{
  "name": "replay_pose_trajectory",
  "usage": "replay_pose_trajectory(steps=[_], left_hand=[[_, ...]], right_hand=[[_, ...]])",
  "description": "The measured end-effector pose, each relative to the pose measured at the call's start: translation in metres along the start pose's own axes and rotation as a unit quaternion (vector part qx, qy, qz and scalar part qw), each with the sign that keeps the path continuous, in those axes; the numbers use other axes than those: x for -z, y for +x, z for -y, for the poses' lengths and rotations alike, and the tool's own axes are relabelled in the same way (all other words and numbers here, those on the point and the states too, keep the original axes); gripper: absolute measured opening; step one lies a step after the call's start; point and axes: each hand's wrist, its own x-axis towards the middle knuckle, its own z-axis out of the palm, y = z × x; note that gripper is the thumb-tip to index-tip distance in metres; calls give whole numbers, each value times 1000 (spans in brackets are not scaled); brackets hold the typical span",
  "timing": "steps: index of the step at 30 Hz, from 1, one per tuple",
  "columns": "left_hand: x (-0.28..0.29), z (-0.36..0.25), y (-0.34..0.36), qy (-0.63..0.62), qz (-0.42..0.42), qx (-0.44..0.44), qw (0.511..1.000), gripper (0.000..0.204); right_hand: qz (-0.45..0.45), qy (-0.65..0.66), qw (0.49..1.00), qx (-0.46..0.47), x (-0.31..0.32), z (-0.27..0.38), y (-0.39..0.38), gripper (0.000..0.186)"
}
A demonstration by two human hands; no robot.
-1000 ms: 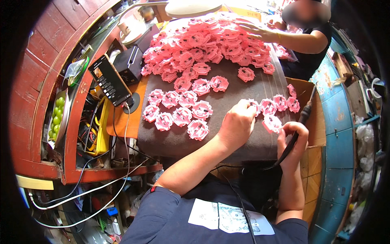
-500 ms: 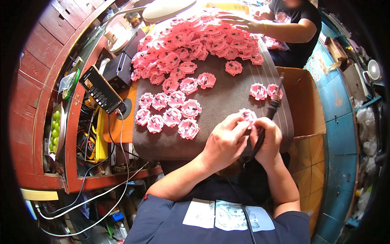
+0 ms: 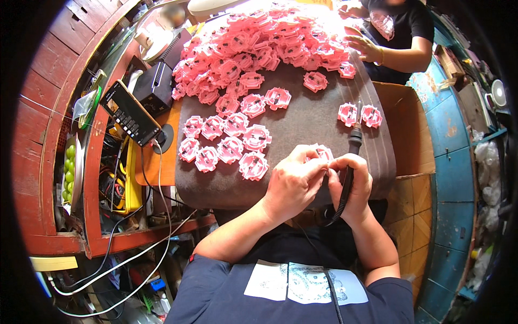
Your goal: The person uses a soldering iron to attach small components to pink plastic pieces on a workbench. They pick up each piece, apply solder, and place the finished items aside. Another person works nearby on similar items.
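My left hand (image 3: 291,186) is closed on a pink plastic piece (image 3: 322,152) near the mat's front, its thumb and fingertips at the piece's lower edge. My right hand (image 3: 353,186) is wrapped round a black corded soldering iron (image 3: 354,142), whose metal tip points up the mat between two loose pink pieces (image 3: 346,113). Its fingertips meet those of my left hand beside the held piece. More pink pieces with dark parts (image 3: 230,149) lie in a loose group on the left of the dark mat (image 3: 226,191), below a big heap of them (image 3: 259,46) at the back.
A phone on a stand (image 3: 129,112) and a black box (image 3: 151,86) are at the left, with cables and green grapes (image 3: 70,173). A cardboard box (image 3: 402,135) is right of the mat. A co-worker's hand (image 3: 367,46) reaches to the heap. Blue cabinets (image 3: 448,183) line the right side.
Both hands have come together lower on the mat around one pink piece; several pieces at the right have gone from there. The co-worker's arm has drawn back toward the heap's right edge.
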Motion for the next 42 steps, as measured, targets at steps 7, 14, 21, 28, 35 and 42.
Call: replay_pose_trajectory(steps=[7, 14, 21, 28, 35, 42], left_hand=[[-2, 4, 2, -8, -23, -19, 1000, 19], [1, 1, 1, -1, -19, -7, 1000, 16], [-3, 1, 0, 11, -32, 14, 999, 15], [-2, -4, 2, 25, -31, 17, 999, 14], [0, -2, 6, 40, -9, 17, 999, 14], [-2, -3, 6, 51, -10, 25, 998, 13]], right_hand=[[-2, -18, 1000, 6, -1, -3, -1, 34], [-26, -31, 995, 89, -2, -6, -4, 36], [19, -83, 979, 185, 3, -3, 0, 43], [22, -94, 979, 181, 1, -7, -1, 39], [23, -57, 979, 195, 27, -6, -15, 36], [23, -83, 981, 175, 58, 11, -34, 53]])
